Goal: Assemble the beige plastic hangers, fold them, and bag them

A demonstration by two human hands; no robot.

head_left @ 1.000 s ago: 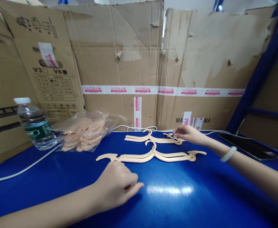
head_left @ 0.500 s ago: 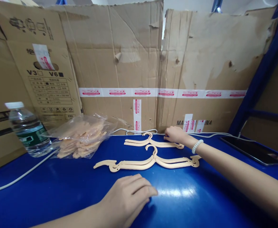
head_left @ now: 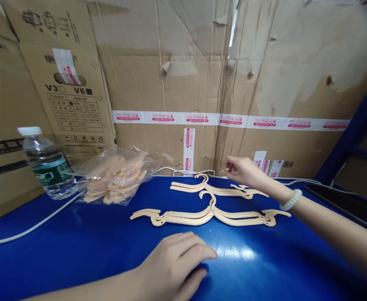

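Observation:
My left hand [head_left: 179, 265] hovers at or rests on the blue tabletop, in front of the nearer hanger, fingers loosely bent and thumb apart, holding nothing. Two flat beige folding clothes hangers lie one behind the other. The nearer hanger [head_left: 189, 218] has a curved end piece at both ends. On the farther hanger [head_left: 183, 187], end pieces show at the right tip only. Above and behind the farther hanger's right arm is my right hand [head_left: 244, 169], wearing a pale bead bracelet. Its fingers are curled closed; whether a small piece sits in them I cannot make out.
A clear plastic bag [head_left: 116, 177] of beige pieces lies at the left, beside a water bottle [head_left: 48, 167]. A white cable [head_left: 33, 228] runs across the table [head_left: 77, 259]. Cardboard panels [head_left: 158, 83] stand behind. A dark phone [head_left: 343, 205] lies at the far right.
My right hand has lifted slightly off the farther hanger's right arm, its fingers now curled. The end pieces there now show. The view has shifted a little; my left hand stays near the front.

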